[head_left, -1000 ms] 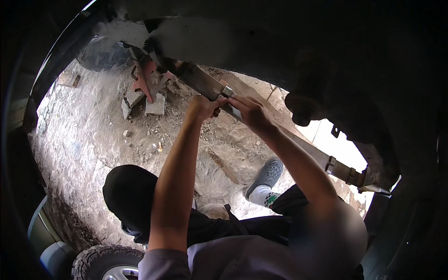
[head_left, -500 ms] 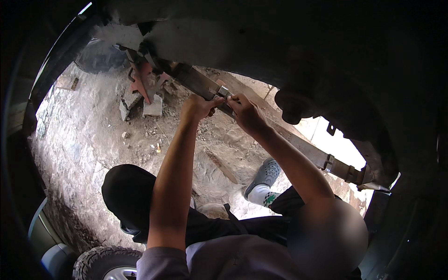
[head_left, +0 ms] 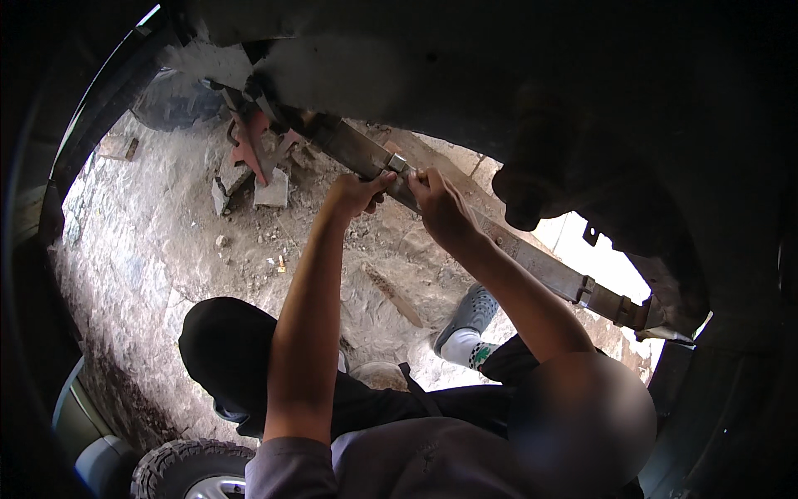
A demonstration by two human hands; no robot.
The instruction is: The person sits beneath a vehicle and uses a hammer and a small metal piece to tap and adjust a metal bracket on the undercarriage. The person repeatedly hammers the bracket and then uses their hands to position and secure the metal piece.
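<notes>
A long grey leaf spring point(head_left: 540, 264) runs slantwise from upper left to lower right beneath the vehicle's dark underside. Around its strip sits a small shiny metal clip point(head_left: 397, 163). My left hand point(head_left: 361, 194) is closed at the spring's near edge, the thumb pressed just below the clip and the other fingers curled. On the clip's right side, my right hand point(head_left: 440, 205) pinches with thumb and forefinger. Whatever lies between those right fingertips is too small to make out. Both arms reach up from the lower edge.
A red metal stand point(head_left: 248, 148) rises at the upper left, with broken stone blocks point(head_left: 272, 190) beside it. A flat brown strip point(head_left: 392, 296) lies on the rough dirt ground. A treaded tyre point(head_left: 158, 466) fills the lower left. Dark vehicle parts point(head_left: 519, 195) hang close on the right.
My right hand has shifted slightly right and down, and its fingertips sit a little farther from my left thumb. The left hand stays nearly in place by the clip.
</notes>
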